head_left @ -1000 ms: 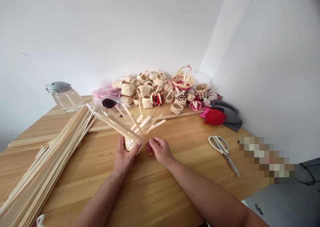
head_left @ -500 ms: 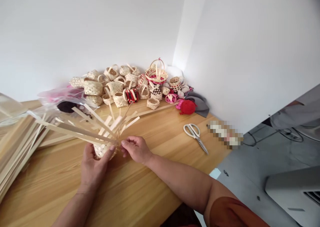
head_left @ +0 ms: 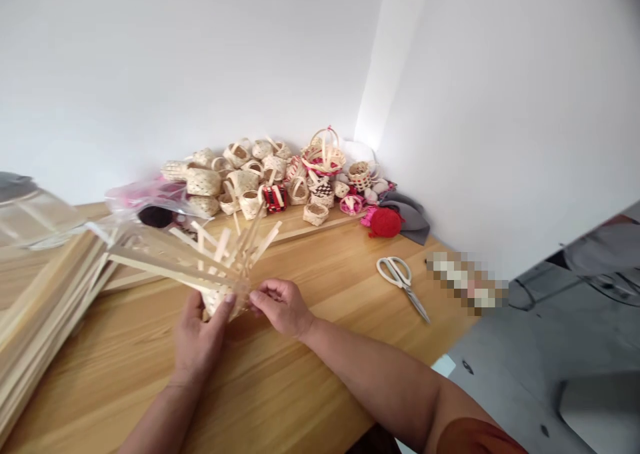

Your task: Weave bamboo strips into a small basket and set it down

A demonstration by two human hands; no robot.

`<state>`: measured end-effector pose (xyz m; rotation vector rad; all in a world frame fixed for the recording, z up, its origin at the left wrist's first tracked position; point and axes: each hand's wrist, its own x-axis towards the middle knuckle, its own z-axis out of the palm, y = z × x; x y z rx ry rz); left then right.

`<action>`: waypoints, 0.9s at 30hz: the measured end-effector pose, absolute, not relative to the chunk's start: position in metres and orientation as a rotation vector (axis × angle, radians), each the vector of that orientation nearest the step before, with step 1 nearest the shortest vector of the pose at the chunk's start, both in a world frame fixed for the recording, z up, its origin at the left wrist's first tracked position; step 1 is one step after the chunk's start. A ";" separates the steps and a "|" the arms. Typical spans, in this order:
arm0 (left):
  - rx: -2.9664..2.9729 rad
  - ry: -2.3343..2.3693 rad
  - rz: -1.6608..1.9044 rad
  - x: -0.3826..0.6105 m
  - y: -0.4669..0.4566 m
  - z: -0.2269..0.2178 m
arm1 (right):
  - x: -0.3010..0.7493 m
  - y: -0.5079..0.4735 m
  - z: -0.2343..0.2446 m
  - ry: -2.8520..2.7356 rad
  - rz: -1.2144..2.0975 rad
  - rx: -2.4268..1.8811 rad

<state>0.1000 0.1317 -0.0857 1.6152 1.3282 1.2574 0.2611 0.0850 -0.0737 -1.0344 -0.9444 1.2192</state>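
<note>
- Left hand (head_left: 196, 329) is gripping a half-woven bamboo basket (head_left: 216, 302), loose strips (head_left: 265, 243) fanning upward.
- Right hand (head_left: 283, 307) is pressing together at the weave, pinch unclear.
- Scissors (head_left: 403, 286) are lying on the bench (head_left: 320, 367).

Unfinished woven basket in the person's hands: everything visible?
The unfinished pale bamboo-strip basket has a small, tightly woven body, tilted in the hands, with long flat loose strips fanning up and left from it. The left hand holds it from below; the right hand's fingers are at its edge. It is held over a light wooden table.
</note>
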 end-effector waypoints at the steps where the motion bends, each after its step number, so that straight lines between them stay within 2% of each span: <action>1: 1.580 1.309 1.220 0.101 0.131 -0.084 | 0.262 0.084 -0.072 -0.947 1.218 -1.037; 10: 1.688 1.327 1.200 0.101 0.129 -0.075 | 0.271 0.092 -0.076 -1.077 1.006 -1.125; 18: 1.659 1.155 1.212 0.105 0.129 -0.073 | 0.272 0.099 -0.091 -1.093 0.991 -1.145; 27: 1.702 1.200 1.306 0.105 0.135 -0.085 | 0.272 0.097 -0.087 -1.057 0.992 -1.193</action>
